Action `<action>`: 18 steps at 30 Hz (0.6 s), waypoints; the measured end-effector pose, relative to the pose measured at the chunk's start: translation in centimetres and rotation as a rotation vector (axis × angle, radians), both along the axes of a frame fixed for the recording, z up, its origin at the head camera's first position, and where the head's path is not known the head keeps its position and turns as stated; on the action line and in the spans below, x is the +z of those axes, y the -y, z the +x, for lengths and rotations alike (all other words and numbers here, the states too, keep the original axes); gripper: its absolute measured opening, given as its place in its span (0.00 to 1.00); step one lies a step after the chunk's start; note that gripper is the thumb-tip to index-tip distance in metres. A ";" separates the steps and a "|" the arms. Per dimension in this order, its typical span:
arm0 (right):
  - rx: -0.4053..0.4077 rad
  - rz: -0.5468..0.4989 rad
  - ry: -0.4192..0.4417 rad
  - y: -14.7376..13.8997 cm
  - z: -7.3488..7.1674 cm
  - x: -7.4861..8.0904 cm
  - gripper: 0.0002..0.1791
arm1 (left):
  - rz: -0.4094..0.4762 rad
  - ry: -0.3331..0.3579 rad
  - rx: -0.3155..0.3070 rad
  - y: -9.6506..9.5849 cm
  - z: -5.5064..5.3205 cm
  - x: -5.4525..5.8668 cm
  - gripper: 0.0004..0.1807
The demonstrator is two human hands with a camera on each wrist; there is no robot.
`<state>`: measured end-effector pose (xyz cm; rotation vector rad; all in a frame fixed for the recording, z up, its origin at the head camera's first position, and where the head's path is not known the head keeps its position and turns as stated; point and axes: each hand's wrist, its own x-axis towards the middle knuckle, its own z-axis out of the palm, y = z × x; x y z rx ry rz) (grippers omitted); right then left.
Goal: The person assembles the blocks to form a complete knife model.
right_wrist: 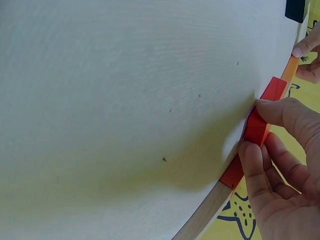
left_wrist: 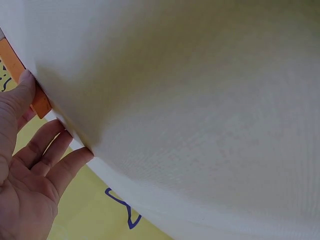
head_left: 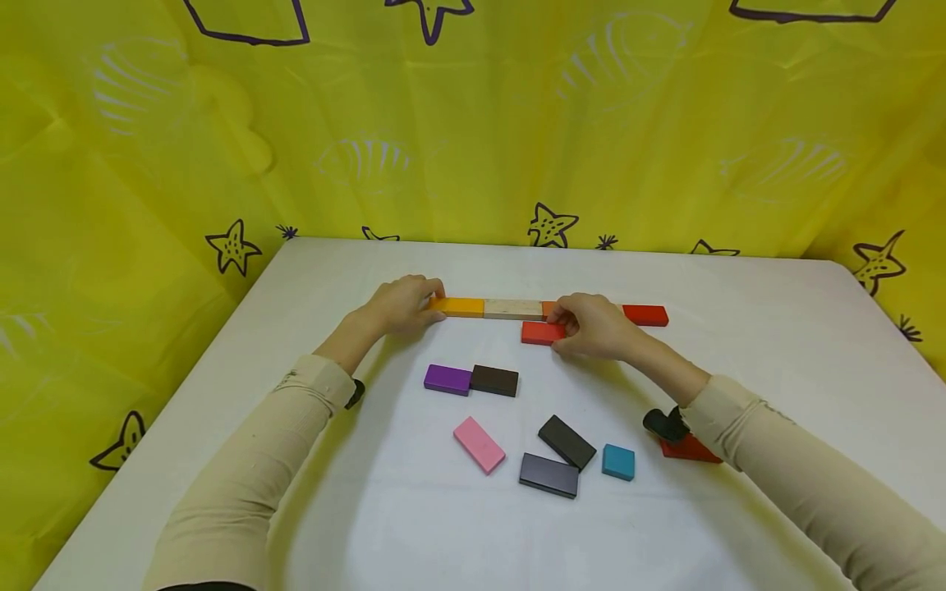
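A straight row of flat blocks lies across the far part of the table. It runs from a yellow-orange block [head_left: 464, 308] through a plain wooden block [head_left: 513, 309] and an orange block [head_left: 548, 309] to a red end block [head_left: 645, 315]. My left hand [head_left: 402, 305] pinches the yellow-orange block's left end, thumb in front and index finger behind; the other fingers touch the table. Just in front of the row, my right hand [head_left: 597, 327] pinches a loose red block [head_left: 538, 332] between thumb and fingers. That hand hides part of the row.
Nearer on the white table [head_left: 414, 509] are a purple block [head_left: 447, 379] touching a dark brown one [head_left: 495, 380], a pink block [head_left: 479, 445], a black block [head_left: 567, 442], a dark grey block [head_left: 548, 475] and a small teal block [head_left: 618, 461]. My right sleeve partly covers another red block [head_left: 691, 448].
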<state>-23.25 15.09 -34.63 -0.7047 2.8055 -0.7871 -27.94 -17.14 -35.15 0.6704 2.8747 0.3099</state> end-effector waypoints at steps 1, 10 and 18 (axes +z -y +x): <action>-0.004 -0.001 -0.003 0.0 0.0 0.0 0.15 | 0.002 0.000 -0.001 0.0 0.0 0.0 0.18; -0.046 -0.034 -0.058 0.1 0.2 -0.1 0.13 | -0.001 -0.003 0.009 -0.1 0.1 0.0 0.18; -0.059 -0.014 -0.101 0.2 0.1 -0.3 0.12 | 0.004 -0.005 0.009 -0.1 0.2 0.0 0.18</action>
